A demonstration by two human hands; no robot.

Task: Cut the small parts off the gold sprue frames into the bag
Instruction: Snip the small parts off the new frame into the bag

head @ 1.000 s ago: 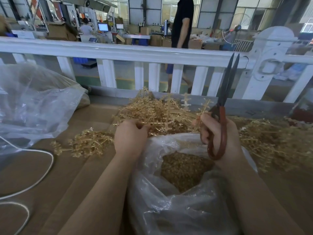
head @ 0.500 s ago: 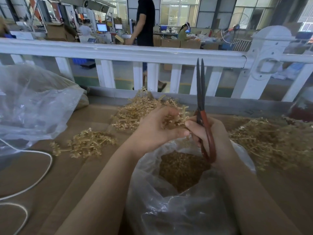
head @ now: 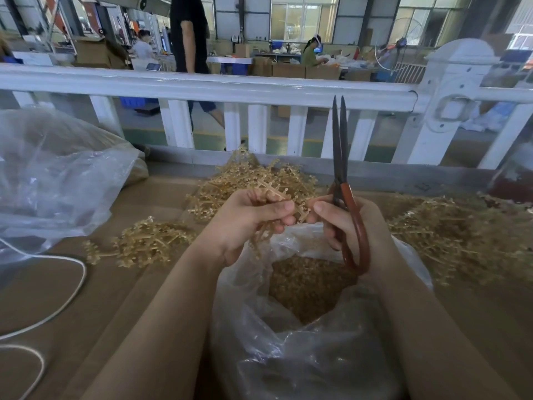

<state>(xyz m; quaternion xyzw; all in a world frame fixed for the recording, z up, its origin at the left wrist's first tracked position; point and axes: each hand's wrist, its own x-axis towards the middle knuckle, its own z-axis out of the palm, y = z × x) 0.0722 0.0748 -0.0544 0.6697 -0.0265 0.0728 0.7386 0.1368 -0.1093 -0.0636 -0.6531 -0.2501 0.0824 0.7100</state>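
Sitting nearest you: clear bag, mouth open, loose gold parts heaped inside. Just above bag mouth, your left hand grips gold sprue frame, fingers curled round it. Your right hand grasps red-handled scissors, blades upright and nearly closed, thumb tip touching frame. Beyond hands, sprue pile on brown table; smaller clump left, wide heap right. White cable far left. White railing behind.
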